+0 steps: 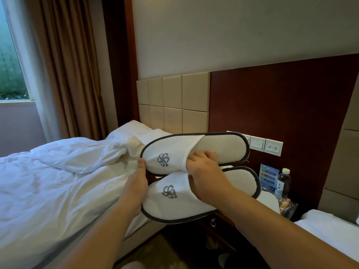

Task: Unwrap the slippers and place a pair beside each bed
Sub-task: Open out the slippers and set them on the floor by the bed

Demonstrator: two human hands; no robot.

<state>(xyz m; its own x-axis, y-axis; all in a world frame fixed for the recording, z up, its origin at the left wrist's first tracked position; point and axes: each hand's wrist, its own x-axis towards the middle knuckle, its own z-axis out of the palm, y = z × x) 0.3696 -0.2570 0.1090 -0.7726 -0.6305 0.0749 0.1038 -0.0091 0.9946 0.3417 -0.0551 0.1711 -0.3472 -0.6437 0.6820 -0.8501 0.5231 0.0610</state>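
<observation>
Holding a pair of white slippers in the air between the two beds, we are gripping them with both hands. Our left hand (138,183) is closed around the toe ends, thumb resting on the upper slipper (194,152) and the palm supporting the lower slipper (186,199) from beneath. Our right hand (206,175) is curling over the middle, fingertips tucked at the opening of the upper one's strap. No wrapper is showing on this pair, so we are judging the unwrapping done for these two. They are hanging above the gap beside the left bed (48,181), not yet set on the floor. The right bed (330,228) is showing only its corner, and we are seeing no slippers beside it. Behind the pair, a bench (270,202) is carrying a water bottle (284,183). Placing this pair, then handling a second, is what we are judging left.
</observation>
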